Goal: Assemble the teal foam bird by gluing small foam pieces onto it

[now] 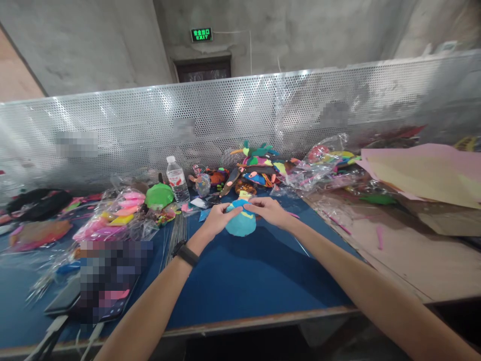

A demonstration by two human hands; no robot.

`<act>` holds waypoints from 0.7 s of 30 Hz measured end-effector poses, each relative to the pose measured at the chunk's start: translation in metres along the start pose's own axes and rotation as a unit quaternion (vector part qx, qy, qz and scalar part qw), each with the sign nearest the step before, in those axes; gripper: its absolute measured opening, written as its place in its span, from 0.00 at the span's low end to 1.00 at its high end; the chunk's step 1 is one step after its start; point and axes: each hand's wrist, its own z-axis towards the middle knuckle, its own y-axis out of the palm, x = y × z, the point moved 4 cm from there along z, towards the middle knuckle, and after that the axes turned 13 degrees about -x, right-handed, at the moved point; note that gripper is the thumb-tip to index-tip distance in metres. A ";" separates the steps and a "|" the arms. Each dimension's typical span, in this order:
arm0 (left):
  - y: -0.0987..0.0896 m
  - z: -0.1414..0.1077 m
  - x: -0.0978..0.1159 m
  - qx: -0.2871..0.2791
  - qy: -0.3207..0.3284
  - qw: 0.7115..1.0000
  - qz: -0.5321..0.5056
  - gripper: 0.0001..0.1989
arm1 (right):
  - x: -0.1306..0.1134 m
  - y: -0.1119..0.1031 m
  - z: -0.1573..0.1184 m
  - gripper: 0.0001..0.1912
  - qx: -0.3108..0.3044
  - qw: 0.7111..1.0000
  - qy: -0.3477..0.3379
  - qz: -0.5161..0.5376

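Pinching the blue piece (241, 227) at its top: your left hand (219, 218), your right hand (269, 210). Position: between both, mostly lower.

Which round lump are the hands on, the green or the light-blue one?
The light-blue lump: the left hand and right hand hold its top, while the green lump sits beside the water bottle.

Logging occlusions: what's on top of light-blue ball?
A darker blue patch, a yellow strip. Fingers hide part of the ball; whether the pale-yellow piece above touches it, I can't tell.
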 end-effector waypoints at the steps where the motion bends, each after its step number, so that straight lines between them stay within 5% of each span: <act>1: 0.000 0.000 0.000 0.001 0.005 1.000 -0.009 0.19 | 0.000 0.000 0.000 0.19 -0.003 1.000 -0.002 0.000; 7: -0.001 0.002 0.001 0.001 0.015 1.000 -0.026 0.17 | 0.003 0.004 0.001 0.19 -0.036 0.999 0.001 0.012; 21: 0.000 0.002 0.000 -0.001 0.030 1.000 -0.001 0.16 | -0.006 -0.001 0.001 0.18 0.020 0.995 -0.066 -0.078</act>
